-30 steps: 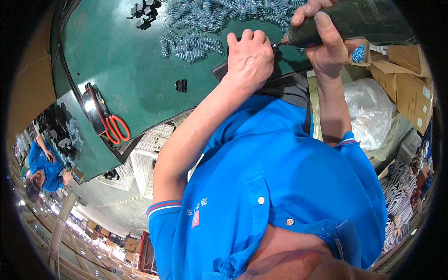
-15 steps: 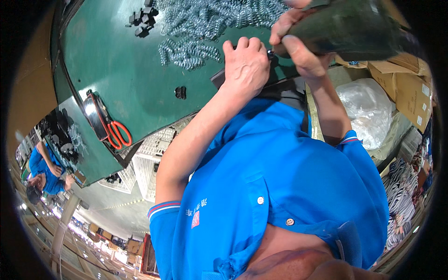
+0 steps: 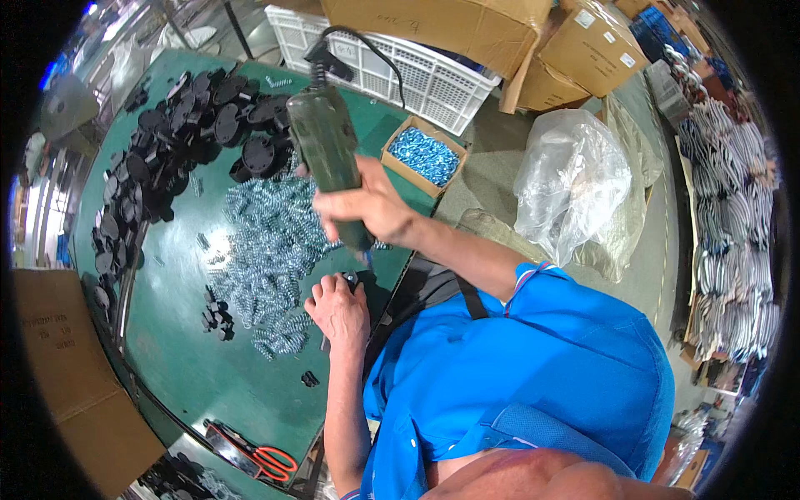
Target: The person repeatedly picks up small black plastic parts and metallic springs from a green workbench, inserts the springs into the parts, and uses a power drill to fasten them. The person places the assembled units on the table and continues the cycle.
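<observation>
My right hand (image 3: 379,204) is wrapped around a dark green, corded electric screwdriver (image 3: 327,137). Its cord rises from the top end, and its tip points down toward the table edge, close by my left hand (image 3: 340,310). My left hand is closed over a small black part (image 3: 353,282) at the near edge of the green table (image 3: 179,358); most of that part is hidden under my fingers. Just beyond both hands lies a heap of metal coil springs (image 3: 267,242). Small black pieces (image 3: 218,317) sit in a cluster left of the springs.
Black round plastic parts (image 3: 137,171) line the table's far left. A carton of bluish small metal pieces (image 3: 423,157) stands at the right edge, near a white crate (image 3: 387,71). Orange-handled scissors (image 3: 275,462) lie at the near left. A clear plastic bag (image 3: 575,179) rests at right.
The view has swung, showing more of the table and the right side. The screwdriver, earlier stretching off to the upper right, now stands more upright in view. My left hand stays on the black part.
</observation>
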Demonstrator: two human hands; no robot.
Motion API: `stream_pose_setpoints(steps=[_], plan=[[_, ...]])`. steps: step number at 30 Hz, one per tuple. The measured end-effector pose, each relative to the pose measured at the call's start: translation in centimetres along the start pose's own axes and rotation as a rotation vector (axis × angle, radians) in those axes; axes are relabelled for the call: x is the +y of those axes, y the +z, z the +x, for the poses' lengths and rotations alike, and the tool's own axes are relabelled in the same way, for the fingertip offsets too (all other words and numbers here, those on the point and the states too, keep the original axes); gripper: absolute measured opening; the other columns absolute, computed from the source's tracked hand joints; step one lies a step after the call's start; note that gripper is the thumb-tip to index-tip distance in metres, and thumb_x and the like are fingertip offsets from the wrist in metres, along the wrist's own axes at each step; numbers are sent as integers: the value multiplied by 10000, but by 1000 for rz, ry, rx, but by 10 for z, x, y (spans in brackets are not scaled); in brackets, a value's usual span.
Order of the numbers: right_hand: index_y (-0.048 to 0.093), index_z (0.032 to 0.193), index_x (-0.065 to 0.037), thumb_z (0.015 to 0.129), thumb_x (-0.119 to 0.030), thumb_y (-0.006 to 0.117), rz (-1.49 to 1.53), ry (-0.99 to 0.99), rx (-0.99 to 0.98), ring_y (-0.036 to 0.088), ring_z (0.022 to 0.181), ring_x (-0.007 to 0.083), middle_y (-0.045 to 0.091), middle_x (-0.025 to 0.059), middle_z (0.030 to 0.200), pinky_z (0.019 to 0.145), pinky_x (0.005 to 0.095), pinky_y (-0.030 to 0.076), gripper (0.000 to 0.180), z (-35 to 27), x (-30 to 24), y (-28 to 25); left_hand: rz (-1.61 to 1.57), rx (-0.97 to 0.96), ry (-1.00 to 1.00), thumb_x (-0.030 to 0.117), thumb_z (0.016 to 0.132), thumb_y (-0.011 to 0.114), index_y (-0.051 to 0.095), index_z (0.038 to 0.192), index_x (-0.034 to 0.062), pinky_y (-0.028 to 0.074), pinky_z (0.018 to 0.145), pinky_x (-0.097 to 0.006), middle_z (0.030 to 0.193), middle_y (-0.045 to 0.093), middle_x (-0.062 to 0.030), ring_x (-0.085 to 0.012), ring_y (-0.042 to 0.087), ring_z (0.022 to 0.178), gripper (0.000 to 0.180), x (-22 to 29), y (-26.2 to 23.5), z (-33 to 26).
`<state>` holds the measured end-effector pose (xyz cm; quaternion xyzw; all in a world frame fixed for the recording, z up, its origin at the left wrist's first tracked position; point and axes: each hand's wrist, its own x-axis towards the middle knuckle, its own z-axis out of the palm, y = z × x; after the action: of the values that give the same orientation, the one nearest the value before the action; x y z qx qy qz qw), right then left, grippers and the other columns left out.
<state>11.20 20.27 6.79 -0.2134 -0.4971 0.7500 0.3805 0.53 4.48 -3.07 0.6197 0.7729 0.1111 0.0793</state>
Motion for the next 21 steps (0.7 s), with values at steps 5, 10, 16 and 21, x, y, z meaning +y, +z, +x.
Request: stream_pose_setpoints(steps=[5,10,16,21], plan=[[510,1219,25,688,-270,756,-1080,162,464,649,913,382,653,217,962,795,440,502,656,-6,40,-68,24,-5,46,266,793,700,657,1021,37,400,829,-432,986,588,-95,-281,552,980,325,4,0,3],[395,1356,-35,803,-384,682,-1450,373,284,649,909,400,654,242,956,786,473,511,714,-19,46,-83,-133,46,6,232,798,705,625,1090,1,408,832,-446,995,587,-136,-322,551,981,381,4,-18,-6],[667,1136,-38,929,-301,537,-1197,75,433,644,998,315,683,162,1086,844,374,502,359,-10,-12,-99,-98,243,-227,183,764,724,575,1229,32,419,830,-451,988,577,-136,-325,552,971,511,-24,-95,-89],[625,1258,-163,866,-218,553,-2033,274,148,615,1071,381,652,168,1178,893,471,486,403,10,20,-199,258,10,-876,152,750,691,604,959,59,475,739,-472,917,620,-140,-336,598,889,245,-93,-100,-245]])
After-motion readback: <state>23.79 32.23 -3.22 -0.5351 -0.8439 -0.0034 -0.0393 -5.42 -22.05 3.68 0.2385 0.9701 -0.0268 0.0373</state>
